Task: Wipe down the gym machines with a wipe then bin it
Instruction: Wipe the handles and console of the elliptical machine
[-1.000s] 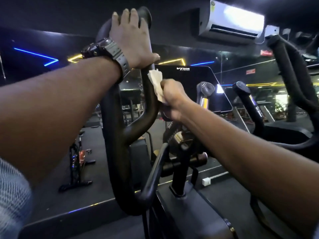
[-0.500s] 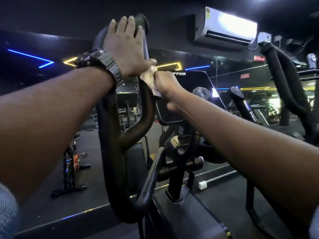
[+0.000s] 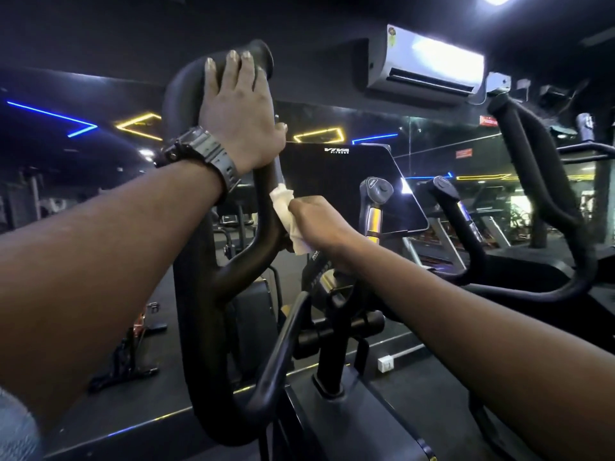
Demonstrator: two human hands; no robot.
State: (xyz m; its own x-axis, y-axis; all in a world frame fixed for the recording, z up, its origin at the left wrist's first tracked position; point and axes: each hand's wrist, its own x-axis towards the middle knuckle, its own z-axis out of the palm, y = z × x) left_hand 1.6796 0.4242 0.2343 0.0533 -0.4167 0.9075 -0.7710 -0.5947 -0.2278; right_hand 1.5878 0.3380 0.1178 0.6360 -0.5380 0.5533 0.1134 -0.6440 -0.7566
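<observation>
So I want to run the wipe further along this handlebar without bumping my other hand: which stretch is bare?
Bare: the handlebar from the wipe down through the fork and along the lower loop. Crowded: above the wipe, where the left hand grips the top bend, and beside the right hand, where the console screen stands close.

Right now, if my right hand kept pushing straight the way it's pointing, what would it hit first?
The right hand presses the wipe leftward against the black handlebar, so it would meet that bar at once; depth is hard to judge.
</observation>
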